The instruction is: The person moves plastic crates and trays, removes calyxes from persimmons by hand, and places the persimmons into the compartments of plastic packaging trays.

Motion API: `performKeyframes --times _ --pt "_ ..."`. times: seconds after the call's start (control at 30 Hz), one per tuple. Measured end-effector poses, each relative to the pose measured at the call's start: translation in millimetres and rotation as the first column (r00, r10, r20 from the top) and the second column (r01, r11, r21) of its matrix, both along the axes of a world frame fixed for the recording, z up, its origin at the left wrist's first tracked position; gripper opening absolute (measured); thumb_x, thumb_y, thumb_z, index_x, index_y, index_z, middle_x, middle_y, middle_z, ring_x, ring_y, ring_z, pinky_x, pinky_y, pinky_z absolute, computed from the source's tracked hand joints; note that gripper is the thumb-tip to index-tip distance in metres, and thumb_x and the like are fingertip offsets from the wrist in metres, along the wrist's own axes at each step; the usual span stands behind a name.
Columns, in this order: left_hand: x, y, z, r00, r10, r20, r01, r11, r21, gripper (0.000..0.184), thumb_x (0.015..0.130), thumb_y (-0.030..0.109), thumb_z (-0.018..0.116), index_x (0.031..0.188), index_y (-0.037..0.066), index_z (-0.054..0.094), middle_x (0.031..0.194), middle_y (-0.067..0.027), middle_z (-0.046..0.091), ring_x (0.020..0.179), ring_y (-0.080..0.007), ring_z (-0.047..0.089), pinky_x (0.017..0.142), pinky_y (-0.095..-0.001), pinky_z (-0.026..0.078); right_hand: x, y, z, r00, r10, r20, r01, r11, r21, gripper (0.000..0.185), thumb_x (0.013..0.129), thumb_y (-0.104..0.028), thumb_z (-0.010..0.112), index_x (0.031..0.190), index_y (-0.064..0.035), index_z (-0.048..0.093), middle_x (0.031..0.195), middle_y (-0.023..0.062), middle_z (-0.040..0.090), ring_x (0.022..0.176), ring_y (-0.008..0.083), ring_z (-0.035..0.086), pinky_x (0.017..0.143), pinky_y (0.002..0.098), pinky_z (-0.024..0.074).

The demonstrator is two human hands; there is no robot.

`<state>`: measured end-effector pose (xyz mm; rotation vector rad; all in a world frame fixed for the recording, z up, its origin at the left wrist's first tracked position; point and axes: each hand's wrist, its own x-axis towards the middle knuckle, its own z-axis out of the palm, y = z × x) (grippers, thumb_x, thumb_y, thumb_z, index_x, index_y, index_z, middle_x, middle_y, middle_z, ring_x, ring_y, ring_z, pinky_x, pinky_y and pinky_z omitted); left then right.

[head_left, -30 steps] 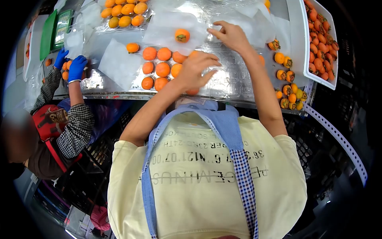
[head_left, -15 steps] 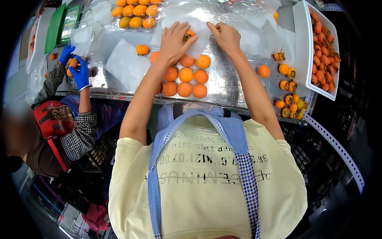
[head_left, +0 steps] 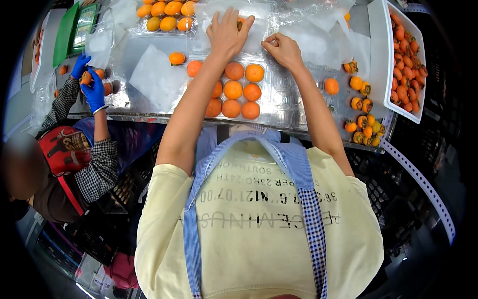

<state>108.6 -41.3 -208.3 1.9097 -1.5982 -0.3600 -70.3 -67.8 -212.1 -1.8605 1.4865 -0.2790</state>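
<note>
My left hand [head_left: 229,32] is stretched over a white sheet [head_left: 204,32], its thumb and fingers around an orange persimmon [head_left: 240,23] that is mostly hidden beneath it. My right hand [head_left: 283,51] is closed in a pinch near the sheet's right side and the clear plastic there; what is between its fingertips is too small to make out. Nearer me, rows of orange persimmons [head_left: 233,90] sit in a clear plastic tray. My left forearm covers part of them. Beside them lies a clear moulded plastic section [head_left: 285,103]. A single persimmon [head_left: 177,58] rests left of the tray.
Further back is a pack of persimmons [head_left: 168,23]. Loose persimmons [head_left: 367,131] lie at the table's right edge, below a white box [head_left: 377,55] full of persimmons. At left, a co-worker's blue-gloved hands [head_left: 93,92] hold a persimmon near a green container [head_left: 64,37].
My left hand has moved forward, away from me, with the persimmon. My right hand has shifted slightly toward me, and its thumb and finger have come together. The co-worker's gloved hands have shifted a little.
</note>
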Motion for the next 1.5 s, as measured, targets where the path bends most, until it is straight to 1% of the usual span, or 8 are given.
performKeyframes --times 0.4,0.7,0.8,0.87,1.0,1.13,1.4,1.5 --pt "5.9 26.7 1.4 0.998 -0.058 0.016 0.059 0.995 -0.083 0.048 0.089 0.043 0.046 0.121 0.008 0.056 0.128 -0.0066 0.053 0.119 -0.0341 0.040 0.100 -0.0444 0.029 -59.7 49.7 23.1 0.989 -0.019 0.145 0.034 0.994 -0.103 0.032 0.081 -0.031 0.061 0.104 -0.0088 0.062 0.076 0.0089 0.067 0.074 0.0264 0.064 0.067 0.0362 0.0491" --pt "-1.4 40.8 16.4 0.999 -0.050 -0.006 0.049 0.988 -0.147 0.032 0.088 0.030 0.051 0.112 0.013 0.061 0.116 -0.0026 0.060 0.106 -0.0290 0.047 0.094 -0.0400 0.034 -150.6 119.9 63.2 0.997 0.007 -0.075 -0.017 0.991 -0.136 0.019 0.079 -0.021 0.065 0.094 -0.0097 0.066 0.082 0.0062 0.065 0.074 0.0221 0.062 0.064 0.0330 0.0476" --pt "-21.1 56.2 34.1 0.985 -0.113 0.129 0.153 0.917 -0.369 0.025 0.084 0.022 0.060 0.104 0.009 0.063 0.104 -0.0062 0.062 0.101 -0.0267 0.051 0.088 -0.0360 0.038 -161.6 131.3 60.2 0.984 0.116 -0.135 -0.147 0.959 -0.243 0.021 0.079 -0.023 0.066 0.095 -0.0080 0.066 0.085 0.0065 0.064 0.077 0.0225 0.061 0.067 0.0325 0.0471" --pt "-48.4 77.0 48.7 0.940 -0.331 0.080 0.337 0.877 -0.342 0.022 0.076 0.015 0.066 0.097 0.008 0.063 0.102 -0.0063 0.062 0.097 -0.0262 0.053 0.086 -0.0365 0.039 -167.1 138.7 52.1 0.971 0.165 -0.175 -0.210 0.936 -0.284 0.024 0.079 -0.025 0.066 0.094 -0.0073 0.066 0.087 0.0067 0.064 0.079 0.0236 0.060 0.070 0.0334 0.0463" --pt "-98.2 125.1 38.7 0.712 -0.702 -0.034 0.686 0.705 -0.181 0.028 0.069 0.022 0.072 0.091 0.009 0.062 0.102 -0.0067 0.059 0.101 -0.0271 0.051 0.086 -0.0397 0.040 -168.8 147.9 40.9 0.948 0.214 -0.235 -0.274 0.925 -0.265 0.028 0.077 -0.034 0.065 0.092 -0.0094 0.067 0.086 0.0060 0.065 0.085 0.0249 0.059 0.074 0.0366 0.0437" --pt "-116.6 149.3 16.5 0.689 -0.719 0.093 0.720 0.693 0.022 0.032 0.067 0.018 0.072 0.096 0.010 0.062 0.112 -0.0051 0.056 0.111 -0.0268 0.046 0.090 -0.0405 0.038 -161.3 157.0 28.3 0.954 0.186 -0.237 -0.253 0.922 -0.295 0.030 0.075 -0.038 0.067 0.090 -0.0117 0.069 0.084 0.0048 0.066 0.084 0.0241 0.059 0.072 0.0368 0.0428" --pt "-108.0 145.1 9.3 0.670 -0.699 0.250 0.702 0.706 0.096 0.033 0.069 0.003 0.063 0.101 0.008 0.060 0.114 -0.0028 0.056 0.112 -0.0241 0.048 0.092 -0.0365 0.037 -149.4 164.6 21.9 0.976 0.131 -0.175 -0.181 0.934 -0.308 0.032 0.072 -0.037 0.068 0.089 -0.0103 0.068 0.083 0.0059 0.066 0.082 0.0252 0.059 0.071 0.0372 0.0444" --pt "-111.0 148.1 7.3 0.692 -0.681 0.241 0.683 0.725 0.088 0.033 0.069 0.003 0.063 0.102 0.007 0.060 0.114 -0.0033 0.057 0.112 -0.0252 0.048 0.092 -0.0379 0.038 -167.4 165.3 36.3 0.997 0.000 0.075 0.028 0.928 -0.370 0.028 0.074 -0.032 0.069 0.090 -0.0085 0.068 0.085 0.0072 0.065 0.084 0.0260 0.060 0.071 0.0364 0.0465"
